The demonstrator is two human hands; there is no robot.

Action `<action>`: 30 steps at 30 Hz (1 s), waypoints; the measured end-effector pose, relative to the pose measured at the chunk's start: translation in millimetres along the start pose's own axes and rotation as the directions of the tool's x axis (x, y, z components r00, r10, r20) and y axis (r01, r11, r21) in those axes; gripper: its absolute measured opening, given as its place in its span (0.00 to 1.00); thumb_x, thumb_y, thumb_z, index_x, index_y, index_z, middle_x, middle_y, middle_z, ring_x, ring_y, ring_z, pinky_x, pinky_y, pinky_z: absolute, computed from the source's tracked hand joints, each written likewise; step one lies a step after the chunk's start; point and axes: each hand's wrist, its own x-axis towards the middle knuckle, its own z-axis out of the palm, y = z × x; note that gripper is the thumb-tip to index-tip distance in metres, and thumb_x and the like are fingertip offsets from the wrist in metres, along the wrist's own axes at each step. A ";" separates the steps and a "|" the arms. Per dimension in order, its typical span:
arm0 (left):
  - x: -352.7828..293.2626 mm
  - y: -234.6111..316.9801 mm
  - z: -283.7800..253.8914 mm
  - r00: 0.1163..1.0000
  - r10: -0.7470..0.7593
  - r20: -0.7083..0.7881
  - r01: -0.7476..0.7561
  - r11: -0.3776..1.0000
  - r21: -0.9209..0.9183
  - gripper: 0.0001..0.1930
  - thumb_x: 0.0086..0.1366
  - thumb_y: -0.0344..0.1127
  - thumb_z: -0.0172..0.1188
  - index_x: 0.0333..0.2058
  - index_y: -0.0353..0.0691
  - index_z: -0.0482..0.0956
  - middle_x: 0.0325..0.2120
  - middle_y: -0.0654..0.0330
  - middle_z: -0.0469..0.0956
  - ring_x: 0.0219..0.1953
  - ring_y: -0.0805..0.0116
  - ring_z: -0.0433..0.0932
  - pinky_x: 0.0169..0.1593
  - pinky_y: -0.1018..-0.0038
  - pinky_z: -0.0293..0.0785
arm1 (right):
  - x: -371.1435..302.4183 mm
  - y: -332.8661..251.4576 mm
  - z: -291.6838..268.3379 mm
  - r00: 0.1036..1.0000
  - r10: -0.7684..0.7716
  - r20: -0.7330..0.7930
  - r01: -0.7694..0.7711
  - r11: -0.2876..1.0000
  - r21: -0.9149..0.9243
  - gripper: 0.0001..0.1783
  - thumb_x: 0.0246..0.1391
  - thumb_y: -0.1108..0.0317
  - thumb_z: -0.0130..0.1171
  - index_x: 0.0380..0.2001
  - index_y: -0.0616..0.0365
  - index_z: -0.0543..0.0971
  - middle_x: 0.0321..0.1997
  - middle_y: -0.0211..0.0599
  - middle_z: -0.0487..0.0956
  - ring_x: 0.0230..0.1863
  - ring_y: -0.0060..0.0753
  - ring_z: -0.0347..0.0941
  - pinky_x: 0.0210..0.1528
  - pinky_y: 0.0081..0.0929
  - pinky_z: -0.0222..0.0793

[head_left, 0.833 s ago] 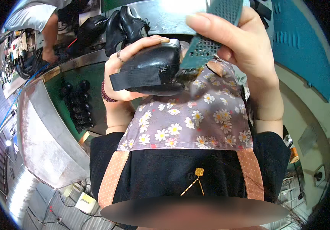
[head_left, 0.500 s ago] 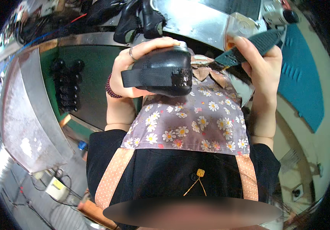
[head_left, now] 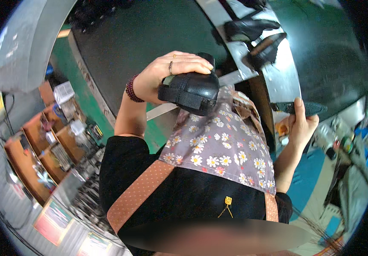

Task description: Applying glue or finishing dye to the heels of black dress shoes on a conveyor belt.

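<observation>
My left hand (head_left: pixel 160 77) grips a black shoe (head_left: pixel 199 87), its fingers wrapped over the top. The shoe's rounded end points right, and a ribbed dark strap runs along its near side. To the right, my right hand (head_left: pixel 302 126) pinches a dark, textured shoe sole (head_left: pixel 316 108) between thumb and fingers. It lies nearly level, its narrow tip to the right, over the metal ledge's lower end. Shoe and sole are well apart, both beyond my flowered apron (head_left: pixel 218 145).
A wide dark conveyor belt (head_left: pixel 145 38) runs beyond my left hand. Black shoes (head_left: pixel 252 30) rest on the metal ledge (head_left: pixel 280 77) at the upper right, with a dark green surface (head_left: pixel 320 51) past it. A brown shelf unit (head_left: pixel 34 158) stands at the left.
The view and my body have turned, so the surroundings have swung round. My right hand has moved lower and away from the shoe with the sole. The shoe in my left hand has tilted.
</observation>
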 end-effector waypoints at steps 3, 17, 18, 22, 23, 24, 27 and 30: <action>-39.3 18.7 -11.2 0.984 -0.136 -0.111 0.145 0.987 0.074 0.25 0.50 0.38 0.65 0.47 0.36 0.75 0.47 0.53 0.77 0.50 0.53 0.75 0.53 0.64 0.67 | -0.3 -16.0 13.8 0.997 -0.045 0.058 0.050 0.996 -0.075 0.14 0.52 0.65 0.66 0.17 0.55 0.76 0.13 0.20 0.70 0.10 0.10 0.57 0.12 0.12 0.46; -187.1 -25.7 -24.4 0.205 -0.683 -0.701 0.760 0.562 -0.326 0.40 0.39 0.28 0.75 0.55 0.34 0.68 0.44 0.58 0.78 0.46 0.70 0.76 0.54 0.71 0.70 | 21.4 -22.2 28.6 0.908 -0.010 0.418 0.210 0.876 -0.434 0.08 0.50 0.72 0.66 0.31 0.67 0.80 0.29 0.27 0.79 0.30 0.17 0.70 0.38 0.19 0.67; -193.2 -34.2 -36.6 0.096 -0.685 -0.722 0.727 0.544 -0.419 0.41 0.38 0.32 0.76 0.53 0.30 0.67 0.42 0.55 0.78 0.44 0.68 0.76 0.51 0.70 0.72 | 16.0 -29.5 32.4 0.906 0.006 0.423 0.178 0.902 -0.394 0.08 0.50 0.73 0.66 0.31 0.67 0.80 0.30 0.27 0.79 0.31 0.17 0.71 0.37 0.19 0.68; -251.2 -79.0 -115.3 -0.071 -0.563 -0.823 0.927 0.268 -0.263 0.41 0.38 0.40 0.78 0.49 0.27 0.68 0.41 0.48 0.77 0.44 0.60 0.76 0.50 0.67 0.72 | 7.1 -32.5 29.7 0.921 0.014 0.390 0.149 0.911 -0.384 0.09 0.50 0.72 0.66 0.34 0.65 0.80 0.32 0.27 0.80 0.32 0.18 0.72 0.38 0.19 0.68; -279.2 -96.2 -129.4 -0.138 -0.499 -0.856 0.948 0.183 -0.259 0.42 0.37 0.44 0.78 0.47 0.27 0.68 0.42 0.46 0.77 0.45 0.57 0.76 0.51 0.67 0.70 | 6.9 -30.2 29.0 0.913 0.029 0.407 0.153 0.901 -0.406 0.09 0.50 0.72 0.66 0.35 0.65 0.80 0.32 0.27 0.80 0.32 0.18 0.72 0.38 0.19 0.68; -291.9 -111.5 -139.6 -0.189 -0.430 -0.883 0.962 0.098 -0.253 0.42 0.36 0.47 0.79 0.46 0.28 0.68 0.43 0.44 0.76 0.46 0.54 0.75 0.52 0.66 0.69 | 6.6 -31.2 30.0 0.914 0.032 0.405 0.152 0.898 -0.413 0.09 0.50 0.72 0.66 0.35 0.65 0.80 0.32 0.27 0.80 0.32 0.18 0.72 0.38 0.19 0.68; -306.7 -147.3 -163.7 -0.224 -0.204 -0.953 0.967 0.075 -0.244 0.49 0.34 0.47 0.80 0.52 0.31 0.64 0.52 0.44 0.70 0.53 0.53 0.71 0.57 0.65 0.66 | 1.8 -37.6 31.6 0.913 0.071 0.402 0.149 0.860 -0.488 0.09 0.50 0.72 0.66 0.35 0.64 0.81 0.32 0.27 0.80 0.32 0.19 0.73 0.39 0.19 0.68; -305.9 -194.0 -125.7 -0.352 -0.030 -0.935 0.930 -0.127 -0.346 0.63 0.32 0.44 0.80 0.65 0.42 0.46 0.63 0.46 0.53 0.63 0.49 0.58 0.63 0.60 0.59 | -1.1 -33.9 32.0 0.919 0.069 0.387 0.171 0.816 -0.552 0.09 0.50 0.72 0.67 0.34 0.64 0.80 0.32 0.27 0.80 0.32 0.18 0.72 0.38 0.20 0.68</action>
